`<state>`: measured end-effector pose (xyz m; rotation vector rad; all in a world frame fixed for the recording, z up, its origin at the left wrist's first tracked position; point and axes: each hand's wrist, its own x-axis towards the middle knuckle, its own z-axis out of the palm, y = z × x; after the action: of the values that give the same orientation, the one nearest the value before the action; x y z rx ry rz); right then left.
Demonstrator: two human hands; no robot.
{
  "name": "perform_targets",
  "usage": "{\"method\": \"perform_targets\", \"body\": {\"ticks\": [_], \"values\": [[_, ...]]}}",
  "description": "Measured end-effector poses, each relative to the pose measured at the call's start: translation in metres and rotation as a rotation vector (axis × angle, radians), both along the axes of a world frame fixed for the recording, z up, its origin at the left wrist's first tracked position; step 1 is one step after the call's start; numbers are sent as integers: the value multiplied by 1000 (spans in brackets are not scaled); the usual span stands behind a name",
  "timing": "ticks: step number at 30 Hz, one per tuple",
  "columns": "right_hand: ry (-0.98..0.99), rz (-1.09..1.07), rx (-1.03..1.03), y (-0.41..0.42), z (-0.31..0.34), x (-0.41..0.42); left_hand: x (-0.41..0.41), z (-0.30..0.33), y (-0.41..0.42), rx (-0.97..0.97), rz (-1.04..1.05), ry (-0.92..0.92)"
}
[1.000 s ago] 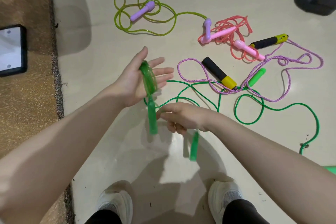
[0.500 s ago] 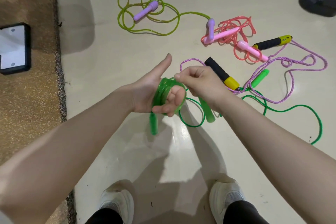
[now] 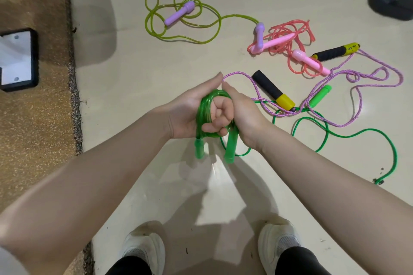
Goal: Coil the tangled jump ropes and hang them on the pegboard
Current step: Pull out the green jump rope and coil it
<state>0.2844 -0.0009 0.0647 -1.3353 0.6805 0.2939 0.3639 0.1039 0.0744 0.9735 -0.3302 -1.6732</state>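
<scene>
bright indoor light, even | soft shadows on floor (image 3: 134,78) under both arms, grey shadow patch upper left | mild glare sheen below hands | wide-angle bowing at edges | slight motion blur on dangling green handles (image 3: 230,149) | overall soft, compressed

A translucent green rope (image 3: 202,116) is seen; another rope (image 3: 377,78) is braided pink-purple, its handles (image 3: 272,90) black and yellow; the floor (image 3: 134,73) is cream.

Translucent green rope (image 3: 204,109) is wound in a coil around left hand (image 3: 192,111), fingers curled; right hand (image 3: 242,116) pressed against it. Two green handles (image 3: 230,148) hang below. Other ropes (image 3: 288,38) are scattered on floor (image 3: 134,73)
</scene>
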Motion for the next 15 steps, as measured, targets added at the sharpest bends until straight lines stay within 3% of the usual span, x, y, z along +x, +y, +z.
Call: {"method": "perform_targets", "body": {"ticks": [3,9,15], "values": [[1,-124,-116,-2,0,1,2,-4,0,109,45,-81],[36,-157,-309,-5,-14,2,-8,0,-11,315,157,-223],[37,-357,-15,-10,-9,7,-27,2,-42,461,383,-245]]}}
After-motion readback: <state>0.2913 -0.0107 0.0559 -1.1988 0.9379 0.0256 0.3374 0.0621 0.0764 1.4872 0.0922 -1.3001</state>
